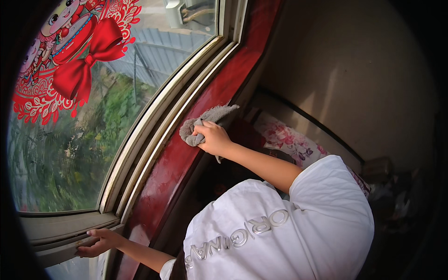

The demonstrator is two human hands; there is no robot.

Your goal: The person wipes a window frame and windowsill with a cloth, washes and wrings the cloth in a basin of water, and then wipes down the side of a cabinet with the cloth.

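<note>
My right hand (213, 138) is closed around a bunched grey cloth (196, 131), which lies against the red window sill (182, 145). One end of the cloth sticks out past the sill's inner edge, and a corner hangs below my hand. Lower down, my left hand (101, 242) grasps the upright of the white window frame (70, 227), with thumb and fingers spread to either side of it. Between the sill and the glass run the pale metal window tracks (147, 164), with dark grooves.
A red festive sticker (89, 59) with a bow and cartoon figures covers part of the window glass (115, 140). Outside are green plants and a metal fence (157, 52). Floral fabric (290, 140) lies by the wall (350, 70) below the sill.
</note>
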